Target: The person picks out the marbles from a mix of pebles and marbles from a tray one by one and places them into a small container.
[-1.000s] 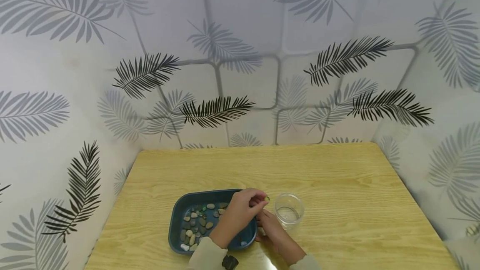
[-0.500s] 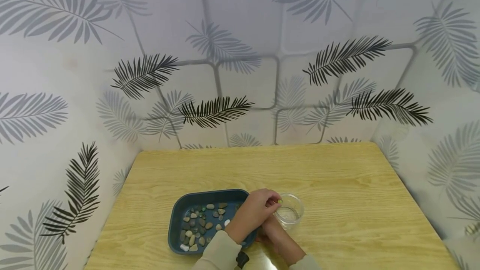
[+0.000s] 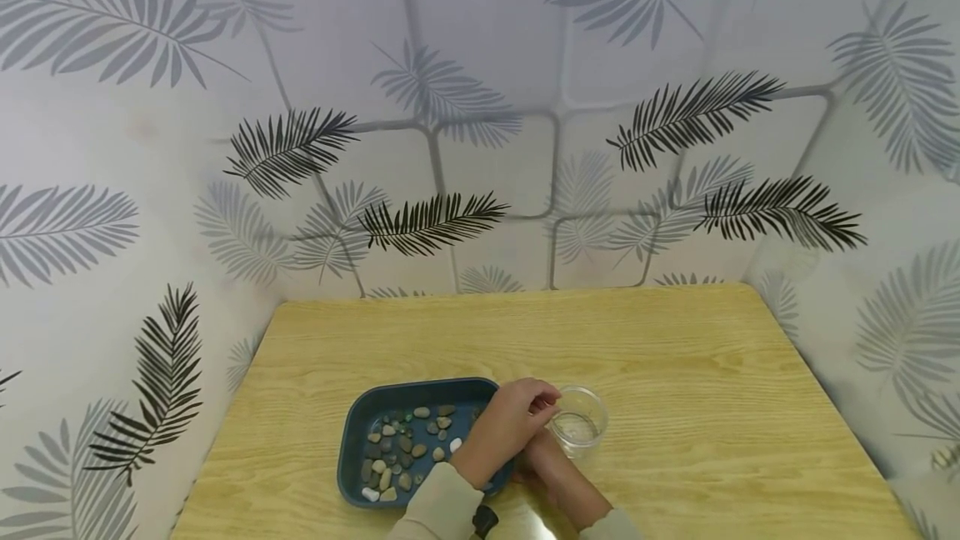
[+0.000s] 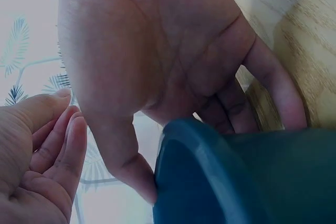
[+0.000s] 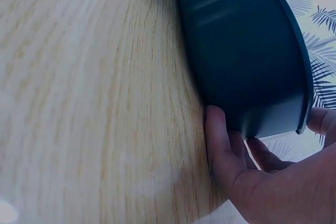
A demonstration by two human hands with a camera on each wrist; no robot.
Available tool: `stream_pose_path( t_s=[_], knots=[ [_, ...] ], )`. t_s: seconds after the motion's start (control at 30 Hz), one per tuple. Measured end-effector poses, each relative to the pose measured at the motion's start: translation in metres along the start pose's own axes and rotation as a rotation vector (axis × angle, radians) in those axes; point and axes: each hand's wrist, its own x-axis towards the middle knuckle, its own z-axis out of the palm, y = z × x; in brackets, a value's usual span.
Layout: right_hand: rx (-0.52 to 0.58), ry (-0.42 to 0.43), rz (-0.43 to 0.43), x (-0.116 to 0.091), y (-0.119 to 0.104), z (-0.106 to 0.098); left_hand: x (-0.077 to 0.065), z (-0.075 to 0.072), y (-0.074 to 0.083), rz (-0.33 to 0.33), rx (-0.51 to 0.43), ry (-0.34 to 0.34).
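In the head view my left hand (image 3: 510, 423) reaches over my right hand (image 3: 553, 469), its fingertips at the near left rim of a clear round plastic cup (image 3: 579, 440). The left wrist view shows its thumb and fingers loosely bent and close together, with nothing visible between them. My right hand (image 5: 252, 177) grips the right end of a dark blue rectangular tray (image 3: 348, 440), thumb at the rim and fingers along the outer wall. Several pebbles (image 3: 405, 444) in brown, grey and white lie spread in the tray, partly hidden by my left arm.
Tray and cup stand on a light wood-grain table (image 3: 690, 407). Leaf-patterned covering (image 3: 495, 165) rises behind the table and at both sides. A black device (image 3: 485, 519) sits at my left wrist.
My left hand has moved right from over the tray to the cup. The small green thing its fingertips pinched is no longer between them. My right hand stays on the tray.
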Motion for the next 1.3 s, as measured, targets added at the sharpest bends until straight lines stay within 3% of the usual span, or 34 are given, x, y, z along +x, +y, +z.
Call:
stream_pose_path(
  t_s=[0.37, 0.7, 1.03, 1.3],
  knots=[
    [-0.050, -0.040, 0.069, 0.001, -0.004, -0.002, -0.008, -0.014, -0.014, -0.061, -0.050, 0.066],
    [-0.002, -0.100, 0.096, 0.002, -0.006, -0.002, -0.025, -0.036, -0.033, -0.127, -0.082, 0.128],
    [-0.036, -0.048, 0.124, 0.001, -0.007, -0.001, -0.066, -0.069, -0.061, -0.184, 0.000, 0.303],
    [-0.023, -0.060, 0.107, 0.001, -0.007, -0.002, -0.112, -0.108, -0.091, -0.341, 0.088, 0.443]
  ],
)
